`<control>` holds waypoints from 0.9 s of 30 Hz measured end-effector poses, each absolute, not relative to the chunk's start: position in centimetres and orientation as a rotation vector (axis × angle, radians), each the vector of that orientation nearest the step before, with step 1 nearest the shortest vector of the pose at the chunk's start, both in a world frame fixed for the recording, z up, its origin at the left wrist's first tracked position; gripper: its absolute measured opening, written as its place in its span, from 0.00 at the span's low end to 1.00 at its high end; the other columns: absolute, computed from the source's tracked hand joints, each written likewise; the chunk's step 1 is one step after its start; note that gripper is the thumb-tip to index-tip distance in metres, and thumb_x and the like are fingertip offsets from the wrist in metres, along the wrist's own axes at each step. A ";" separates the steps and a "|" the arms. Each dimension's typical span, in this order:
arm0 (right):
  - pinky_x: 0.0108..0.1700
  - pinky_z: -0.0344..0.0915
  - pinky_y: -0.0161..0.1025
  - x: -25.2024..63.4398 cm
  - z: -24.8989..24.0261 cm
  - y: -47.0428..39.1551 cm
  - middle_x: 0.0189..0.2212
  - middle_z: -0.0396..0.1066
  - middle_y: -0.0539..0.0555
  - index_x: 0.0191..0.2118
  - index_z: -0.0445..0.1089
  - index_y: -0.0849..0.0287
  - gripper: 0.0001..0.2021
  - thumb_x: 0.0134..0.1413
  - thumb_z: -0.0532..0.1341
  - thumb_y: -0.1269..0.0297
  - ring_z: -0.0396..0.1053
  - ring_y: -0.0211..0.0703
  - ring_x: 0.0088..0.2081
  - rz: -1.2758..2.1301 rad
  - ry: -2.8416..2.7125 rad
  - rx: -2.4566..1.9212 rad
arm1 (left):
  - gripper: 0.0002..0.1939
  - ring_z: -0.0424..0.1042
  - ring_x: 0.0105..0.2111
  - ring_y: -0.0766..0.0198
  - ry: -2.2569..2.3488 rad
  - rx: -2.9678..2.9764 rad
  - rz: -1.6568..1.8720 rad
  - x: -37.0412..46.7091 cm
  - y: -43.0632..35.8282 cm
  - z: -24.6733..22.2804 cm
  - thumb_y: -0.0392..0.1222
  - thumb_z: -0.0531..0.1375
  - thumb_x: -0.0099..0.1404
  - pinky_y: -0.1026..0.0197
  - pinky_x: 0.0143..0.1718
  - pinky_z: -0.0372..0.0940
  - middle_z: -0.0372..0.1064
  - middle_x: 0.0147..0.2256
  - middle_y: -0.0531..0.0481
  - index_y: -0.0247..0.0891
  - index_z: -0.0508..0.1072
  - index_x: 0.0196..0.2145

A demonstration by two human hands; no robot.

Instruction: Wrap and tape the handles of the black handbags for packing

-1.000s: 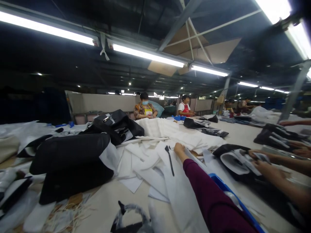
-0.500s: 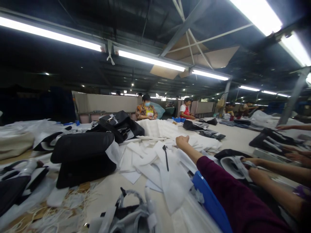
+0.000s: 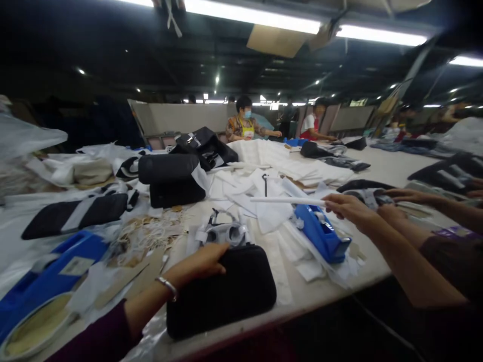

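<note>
My left hand [image 3: 206,260], with a silver bangle at the wrist, grips the upper edge of a black bag [image 3: 241,291] lying at the table's front edge. Its thumb lies on the near side and the other fingers are partly hidden. My right hand [image 3: 349,208] pinches a thin white sheet [image 3: 287,200], seen almost edge-on, above the table. Wrapped handles [image 3: 226,234] stick out behind the black bag. Beyond the held sheet are loose white sheets [image 3: 241,186] with a thin black strap [image 3: 265,186] on them.
A blue tape dispenser [image 3: 320,231] stands below my right hand; another blue dispenser [image 3: 71,266] is at the left. Black bags [image 3: 169,171] and tangled cords [image 3: 151,231] lie leftward. A co-worker's hands [image 3: 396,206] work close at the right. More people sit across the table.
My right hand has come back from the white pile, now with a white sheet in it. My left hand has come into view on the black bag. The view has tilted down.
</note>
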State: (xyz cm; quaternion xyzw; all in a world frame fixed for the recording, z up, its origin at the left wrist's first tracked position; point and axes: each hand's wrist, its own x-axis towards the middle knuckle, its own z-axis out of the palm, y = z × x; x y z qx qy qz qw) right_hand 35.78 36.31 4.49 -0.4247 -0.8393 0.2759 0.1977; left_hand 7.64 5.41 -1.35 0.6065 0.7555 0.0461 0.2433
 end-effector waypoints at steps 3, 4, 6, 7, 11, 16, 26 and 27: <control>0.22 0.48 0.34 38.6 0.9 34.6 0.22 0.64 0.52 0.36 0.71 0.62 0.10 0.55 0.56 0.63 0.53 0.31 0.19 1.230 -2.158 -1.187 | 0.24 0.70 0.48 0.51 2.046 1.680 0.099 7.7 5.1 -1.3 0.37 0.62 0.54 0.57 0.47 0.63 0.70 0.48 0.42 0.37 0.66 0.49; 0.21 0.47 0.33 39.3 0.0 34.1 0.21 0.63 0.51 0.35 0.71 0.62 0.09 0.53 0.58 0.62 0.53 0.31 0.19 1.284 -2.121 -1.211 | 0.23 0.70 0.47 0.51 2.049 1.689 0.102 7.8 5.0 -1.3 0.37 0.62 0.54 0.58 0.46 0.63 0.71 0.48 0.42 0.37 0.66 0.48; 0.20 0.46 0.32 40.0 -1.1 33.4 0.20 0.62 0.50 0.34 0.72 0.61 0.10 0.49 0.60 0.60 0.52 0.31 0.18 1.314 -2.099 -1.259 | 0.23 0.70 0.46 0.52 2.056 1.715 0.126 7.9 4.8 -1.5 0.38 0.62 0.54 0.58 0.45 0.63 0.71 0.47 0.43 0.38 0.65 0.48; 0.19 0.46 0.32 40.2 -1.4 33.1 0.19 0.61 0.49 0.33 0.73 0.61 0.11 0.47 0.61 0.60 0.52 0.31 0.18 1.327 -2.101 -1.281 | 0.23 0.70 0.46 0.52 2.063 1.725 0.134 7.9 4.7 -1.6 0.38 0.62 0.54 0.59 0.44 0.63 0.71 0.46 0.43 0.38 0.65 0.48; 0.18 0.47 0.31 40.1 -1.1 32.2 0.18 0.61 0.49 0.31 0.73 0.61 0.11 0.42 0.63 0.58 0.52 0.31 0.17 1.451 -2.127 -1.328 | 0.22 0.70 0.46 0.50 2.075 1.754 0.139 8.1 4.5 -1.6 0.39 0.62 0.54 0.57 0.43 0.63 0.71 0.46 0.42 0.37 0.65 0.48; 0.15 0.48 0.30 39.3 -0.8 31.2 0.16 0.59 0.48 0.27 0.72 0.60 0.12 0.39 0.64 0.56 0.50 0.31 0.16 1.567 -2.211 -1.276 | 0.22 0.70 0.46 0.51 2.094 1.707 0.148 8.6 4.3 -0.7 0.38 0.62 0.54 0.57 0.45 0.63 0.71 0.46 0.43 0.38 0.66 0.47; 0.24 0.59 0.37 31.7 -8.0 31.0 0.17 0.62 0.49 0.23 0.66 0.55 0.07 0.34 0.57 0.60 0.59 0.39 0.19 1.159 -2.667 -1.020 | 0.28 0.68 0.50 0.45 2.168 1.662 0.275 8.7 2.9 -1.1 0.39 0.66 0.47 0.49 0.50 0.65 0.68 0.50 0.42 0.40 0.69 0.48; 0.28 0.61 0.39 30.8 -8.4 31.1 0.17 0.64 0.50 0.23 0.67 0.55 0.06 0.34 0.57 0.61 0.63 0.42 0.22 1.101 -2.675 -0.929 | 0.28 0.68 0.50 0.45 2.178 1.675 0.274 8.7 2.8 -1.1 0.39 0.65 0.47 0.49 0.50 0.65 0.67 0.51 0.42 0.39 0.69 0.48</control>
